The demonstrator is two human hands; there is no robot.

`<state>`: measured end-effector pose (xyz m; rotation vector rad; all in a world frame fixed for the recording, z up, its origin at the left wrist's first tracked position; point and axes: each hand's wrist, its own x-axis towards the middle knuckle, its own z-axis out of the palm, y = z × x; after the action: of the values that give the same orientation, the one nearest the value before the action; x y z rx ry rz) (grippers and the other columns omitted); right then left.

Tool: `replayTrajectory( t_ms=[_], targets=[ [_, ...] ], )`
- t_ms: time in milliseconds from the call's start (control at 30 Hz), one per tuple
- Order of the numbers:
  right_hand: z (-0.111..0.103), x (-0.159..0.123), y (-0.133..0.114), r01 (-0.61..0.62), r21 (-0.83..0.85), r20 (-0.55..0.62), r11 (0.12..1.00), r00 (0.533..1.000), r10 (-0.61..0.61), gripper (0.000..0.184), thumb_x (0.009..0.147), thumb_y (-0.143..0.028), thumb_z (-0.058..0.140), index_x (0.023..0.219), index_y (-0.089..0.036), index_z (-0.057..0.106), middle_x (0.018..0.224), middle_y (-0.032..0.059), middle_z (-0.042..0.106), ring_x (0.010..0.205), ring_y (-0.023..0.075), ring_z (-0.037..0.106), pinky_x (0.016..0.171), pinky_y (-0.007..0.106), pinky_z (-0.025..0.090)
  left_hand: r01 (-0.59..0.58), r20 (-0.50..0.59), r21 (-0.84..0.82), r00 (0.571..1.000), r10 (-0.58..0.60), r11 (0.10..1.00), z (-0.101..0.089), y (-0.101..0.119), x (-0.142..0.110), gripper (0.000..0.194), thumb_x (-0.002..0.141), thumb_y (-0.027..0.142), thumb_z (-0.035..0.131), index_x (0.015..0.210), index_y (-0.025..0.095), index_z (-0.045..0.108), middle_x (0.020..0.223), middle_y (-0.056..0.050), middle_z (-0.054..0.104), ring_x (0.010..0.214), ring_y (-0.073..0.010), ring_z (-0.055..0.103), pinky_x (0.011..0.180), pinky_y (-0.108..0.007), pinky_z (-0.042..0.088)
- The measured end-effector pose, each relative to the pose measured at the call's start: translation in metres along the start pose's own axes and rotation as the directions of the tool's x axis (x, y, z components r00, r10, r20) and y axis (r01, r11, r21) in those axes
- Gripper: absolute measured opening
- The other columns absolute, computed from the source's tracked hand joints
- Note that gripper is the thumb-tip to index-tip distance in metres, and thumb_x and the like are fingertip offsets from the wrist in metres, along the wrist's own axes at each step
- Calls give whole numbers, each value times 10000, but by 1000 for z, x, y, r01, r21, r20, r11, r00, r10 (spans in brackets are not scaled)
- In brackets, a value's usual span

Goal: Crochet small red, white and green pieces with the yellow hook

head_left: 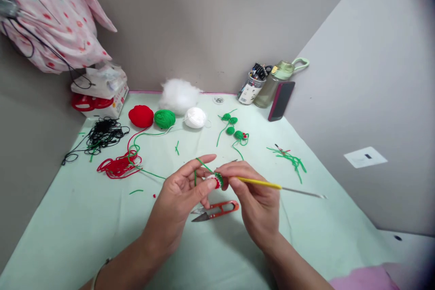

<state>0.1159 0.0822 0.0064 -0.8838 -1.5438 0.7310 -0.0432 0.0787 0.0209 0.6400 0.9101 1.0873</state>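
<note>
- A small crocheted piece in red, white and green is held above the table, between the two hands.
- By the left hand the piece is pinched between thumb and fingers; a green strand is led over the raised forefinger.
- By the right hand a yellow-handled hook is pinched near the piece; whether a loop is caught on it cannot be told.
- The red and white parts seem to be already worked, and green is seen along the edge.
- The piece is judged to be unfinished, since the green strand is not yet cut; how many stitches are left cannot be told.
- Behind the hands, small green pieces are laid, apparently completed, with some tails untrimmed.
- The orange snips are left on the table, held by neither hand.
</note>
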Motion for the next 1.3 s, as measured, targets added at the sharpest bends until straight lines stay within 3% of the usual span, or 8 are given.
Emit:
replayTrajectory(
  t_ms=[100,167,267,400,700,833,1100,1300],
  targets=[
    [-1,-9,-1,164,-229,46,960,986,-158,360,973,-61,615,1199,-296,768,1032,66,770,923,220,748,714,339,616,13,-13,-37,1000,-14,999,0,-4,0,399,816,289,880,1205,275,794,777,57,607,535,-35,494,531,-165,465],
    [-3,-11,-1,212,-265,76,941,977,-199,411,957,-49,624,1243,-310,763,1102,76,766,967,230,746,737,346,617,104,34,-110,994,-100,989,-1,-3,1,401,834,301,863,1224,239,788,611,84,512,480,-35,421,489,-154,419],
    [-8,-5,-1,96,-110,-10,989,995,-98,320,994,-85,599,1164,-284,782,985,57,758,837,189,711,698,331,595,194,68,-205,981,-183,959,-4,1,4,348,831,259,858,1167,184,809,551,98,440,461,-24,340,453,-134,363],
    [-8,5,0,-146,236,-21,961,988,156,177,1026,-231,626,1015,-269,799,889,27,723,722,149,644,644,301,548,89,25,-163,996,-86,983,-4,2,5,306,808,218,867,1111,221,823,760,54,599,487,-6,420,476,-148,401],
    [-11,7,3,-341,410,56,846,935,350,154,1012,-320,671,955,-259,800,912,-2,756,705,98,671,695,237,558,64,31,9,997,-65,998,0,0,1,261,854,277,828,1116,276,819,671,68,595,558,-59,567,604,-207,450],
    [-12,7,3,-361,442,77,821,927,366,183,1032,-336,637,957,-243,776,908,5,762,723,108,689,719,247,570,57,26,18,998,-57,998,-2,1,1,227,856,283,819,1083,273,821,728,60,611,569,-56,550,619,-220,446],
    [-11,2,-2,-257,310,30,915,965,261,189,1055,-298,592,1010,-256,771,953,17,742,785,143,703,746,301,582,8,-13,77,1000,-7,997,-5,-1,0,209,877,288,802,1086,285,813,796,53,610,613,-60,569,684,-227,469],
    [-10,2,1,-306,336,64,891,951,302,182,1048,-327,609,1011,-276,779,955,12,755,755,132,697,718,292,575,24,33,59,999,-26,998,-3,-4,0,267,865,299,819,1132,303,798,888,39,657,614,-66,594,668,-238,497]
  ],
)
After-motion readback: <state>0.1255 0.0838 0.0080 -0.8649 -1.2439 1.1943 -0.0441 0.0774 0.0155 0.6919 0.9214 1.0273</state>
